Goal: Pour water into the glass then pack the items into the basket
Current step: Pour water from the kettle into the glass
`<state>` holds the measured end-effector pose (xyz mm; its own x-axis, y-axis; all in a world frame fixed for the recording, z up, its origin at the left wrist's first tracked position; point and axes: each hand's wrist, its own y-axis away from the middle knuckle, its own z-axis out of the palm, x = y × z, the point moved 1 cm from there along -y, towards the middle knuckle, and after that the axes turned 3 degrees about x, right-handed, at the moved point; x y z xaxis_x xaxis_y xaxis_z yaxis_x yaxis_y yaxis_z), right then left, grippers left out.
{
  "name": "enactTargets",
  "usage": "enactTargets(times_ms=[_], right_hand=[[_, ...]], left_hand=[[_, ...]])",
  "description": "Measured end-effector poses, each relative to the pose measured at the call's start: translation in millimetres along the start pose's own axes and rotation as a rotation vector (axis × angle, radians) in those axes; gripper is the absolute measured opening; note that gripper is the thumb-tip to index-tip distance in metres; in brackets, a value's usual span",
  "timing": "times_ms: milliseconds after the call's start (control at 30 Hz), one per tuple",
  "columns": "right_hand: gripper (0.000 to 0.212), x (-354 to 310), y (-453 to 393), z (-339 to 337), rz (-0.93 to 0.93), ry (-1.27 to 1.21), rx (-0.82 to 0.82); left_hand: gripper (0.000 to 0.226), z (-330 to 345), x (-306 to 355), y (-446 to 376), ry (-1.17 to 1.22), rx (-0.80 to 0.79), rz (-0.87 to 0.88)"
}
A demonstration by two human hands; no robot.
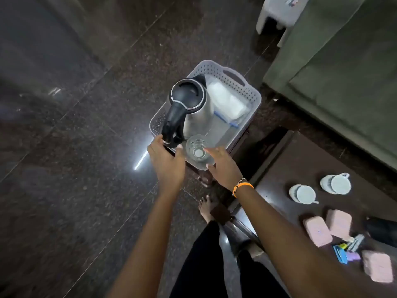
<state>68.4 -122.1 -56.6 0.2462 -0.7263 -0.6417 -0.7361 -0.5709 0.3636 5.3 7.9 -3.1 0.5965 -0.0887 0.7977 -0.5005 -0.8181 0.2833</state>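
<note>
A grey perforated basket stands on a low dark stool. Inside it a steel kettle with a black lid and handle stands upright at the left. A clear glass sits in the near corner, and a white packet lies at the right. My left hand is at the basket's near edge, fingers spread around the low end of the kettle handle. My right hand is beside the glass, fingers apart, fingertips touching its side.
Dark polished floor lies to the left. At the right, a dark table holds two white cups on saucers, pink boxes and small packets. A green sofa and a white stool stand behind. My bare foot is below the basket.
</note>
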Motion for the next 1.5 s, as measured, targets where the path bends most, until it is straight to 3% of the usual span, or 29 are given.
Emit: enactTargets(times_ms=[100, 267, 467, 600, 733, 1100, 1500], right_hand=[[0.039, 1.3, -15.4, 9.7, 0.049, 0.166, -0.011], [0.028, 1.7, -32.9, 11.8, 0.059, 0.311, 0.044], [0.024, 7.0, -30.2, 6.3, 0.016, 0.301, 0.053], [0.016, 13.2, -9.0, 1.5, -0.006, 0.206, 0.187], [0.009, 18.6, 16.4, -9.1, -0.061, 0.101, 0.347], [0.011, 40.5, 107.8, -54.6, -0.028, -0.05, 0.702], [0.018, 151.3, 234.6, -48.1, 0.252, -0.061, 0.535]], left_hand=[[0.044, -0.2, 3.5, -22.7, -0.043, 0.033, 0.056], [0.039, 5.9, 12.1, -60.0, -0.002, -0.132, 0.055], [0.052, 16.4, 16.3, -96.0, 0.006, -0.329, -0.133], [0.045, 17.0, 18.9, -92.4, -0.102, -0.214, 0.094], [0.041, 17.0, 27.0, -84.7, -0.11, -0.119, 0.152], [0.031, -20.9, 55.7, 9.0, 0.014, -0.119, 0.3], [0.031, 0.0, 9.2, 157.5, -0.133, -0.31, 0.268]])
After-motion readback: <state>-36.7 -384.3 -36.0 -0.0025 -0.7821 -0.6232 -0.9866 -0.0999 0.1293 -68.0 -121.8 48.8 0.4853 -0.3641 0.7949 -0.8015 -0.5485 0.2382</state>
